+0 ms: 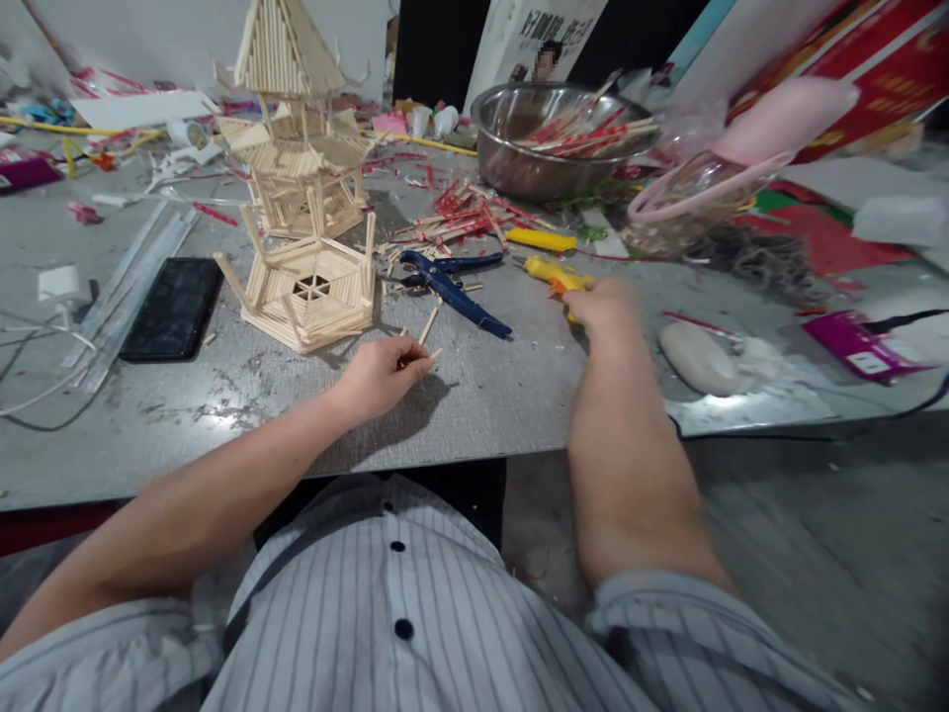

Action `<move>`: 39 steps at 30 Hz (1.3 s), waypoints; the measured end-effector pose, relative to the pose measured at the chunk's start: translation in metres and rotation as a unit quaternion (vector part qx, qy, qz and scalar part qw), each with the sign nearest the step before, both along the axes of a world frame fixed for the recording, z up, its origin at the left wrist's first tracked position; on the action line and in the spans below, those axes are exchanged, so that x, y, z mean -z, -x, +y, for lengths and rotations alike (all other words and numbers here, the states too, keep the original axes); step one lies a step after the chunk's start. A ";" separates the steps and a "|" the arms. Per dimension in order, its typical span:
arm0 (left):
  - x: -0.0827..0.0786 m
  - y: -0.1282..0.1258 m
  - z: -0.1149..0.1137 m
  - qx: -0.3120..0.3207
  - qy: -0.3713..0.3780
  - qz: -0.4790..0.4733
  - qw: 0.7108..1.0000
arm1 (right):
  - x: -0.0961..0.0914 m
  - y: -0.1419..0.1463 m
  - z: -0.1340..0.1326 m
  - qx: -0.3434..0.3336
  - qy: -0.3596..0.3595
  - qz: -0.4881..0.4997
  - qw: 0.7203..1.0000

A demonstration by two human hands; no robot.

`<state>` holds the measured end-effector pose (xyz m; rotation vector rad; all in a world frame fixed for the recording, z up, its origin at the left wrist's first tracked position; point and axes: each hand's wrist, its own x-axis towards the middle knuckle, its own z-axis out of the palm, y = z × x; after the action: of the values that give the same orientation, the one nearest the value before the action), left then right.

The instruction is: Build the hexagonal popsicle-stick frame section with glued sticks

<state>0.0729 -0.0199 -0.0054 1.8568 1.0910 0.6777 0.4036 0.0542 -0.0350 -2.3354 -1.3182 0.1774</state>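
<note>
My left hand (386,374) rests on the grey table (222,396), its fingers pinched on a short wooden stick (430,354). My right hand (604,305) is closed round the handle of a yellow tool (553,275), blurred by motion. Just left of the left hand stands a hexagonal base of wooden sticks (307,290). Behind it rises a taller stick pagoda (297,119). Blue-handled pliers (452,282) lie between my hands, further back.
A steel bowl (549,138) with red-tipped sticks stands at the back. Loose red and wooden sticks (460,218) litter the table in front of it. A black phone (174,307) lies left. A pink-rimmed glass container (689,198) and a white lump (697,358) are right.
</note>
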 end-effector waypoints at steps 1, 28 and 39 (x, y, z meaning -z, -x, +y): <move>0.000 0.000 0.000 0.000 -0.003 0.003 1.000 | -0.002 0.004 -0.001 0.037 -0.006 0.037 0.999; -0.025 -0.060 0.044 -0.094 -0.140 0.499 0.850 | -0.048 0.061 -0.019 -0.029 -0.191 0.598 0.778; -0.025 -0.070 0.068 -0.079 -0.105 0.503 0.854 | -0.044 0.064 -0.022 -0.070 -0.184 0.595 0.779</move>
<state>0.1429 0.0480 0.0200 2.3868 1.8876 -0.1904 0.3393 0.0326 0.0093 -1.2620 -0.7151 1.1124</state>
